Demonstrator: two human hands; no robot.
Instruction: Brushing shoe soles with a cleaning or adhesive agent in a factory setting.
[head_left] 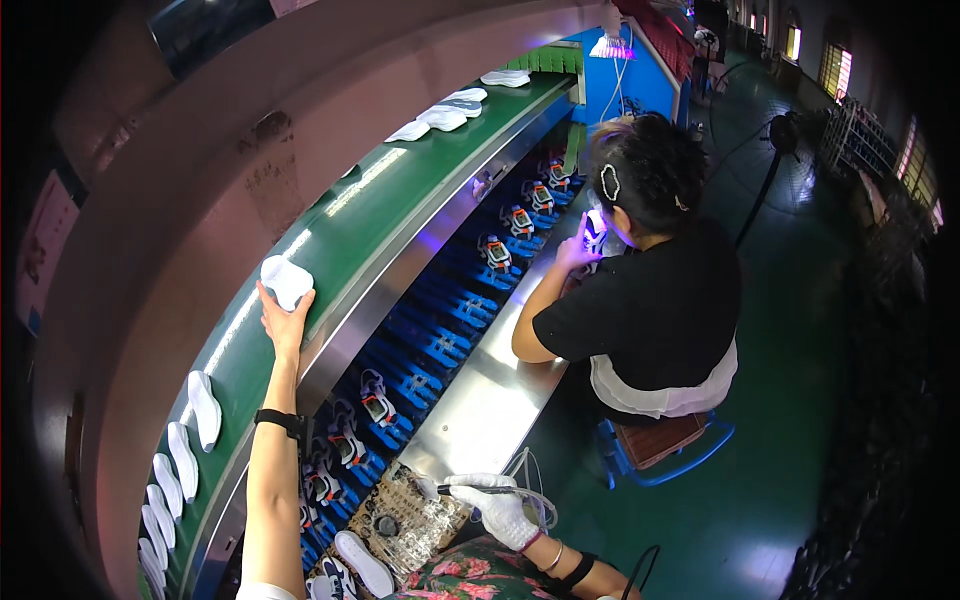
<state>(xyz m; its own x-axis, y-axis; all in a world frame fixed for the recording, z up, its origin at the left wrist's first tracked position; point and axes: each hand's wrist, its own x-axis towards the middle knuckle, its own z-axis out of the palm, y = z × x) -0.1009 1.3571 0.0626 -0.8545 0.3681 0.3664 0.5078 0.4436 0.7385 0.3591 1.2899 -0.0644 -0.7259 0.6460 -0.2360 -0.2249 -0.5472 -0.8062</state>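
Note:
Stretched out over the green conveyor belt [330, 240], my left hand [284, 322] is closed on one end of a white shoe sole [287, 281], thumb and fingers at its edges. My right hand [502, 514], in a white knit glove, grips a thin dark-handled tool [470, 489] with a pale, brush-like tip and thin tubing trailing from it. The tip is above a stained work board [415, 525] at the bench's near end. Beside that board lie a white sole [364, 564] and a dark-and-white shoe [330, 582], partly cut off by the lower edge.
Several white soles [184, 460] line the belt's near end; more soles [440, 118] lie farther up. Shoe uppers [495, 253] sit on a lower rack with blue holders [445, 345]. A co-worker [650, 280] sits right of the metal bench [485, 425], under a purple-lit lamp [610, 46].

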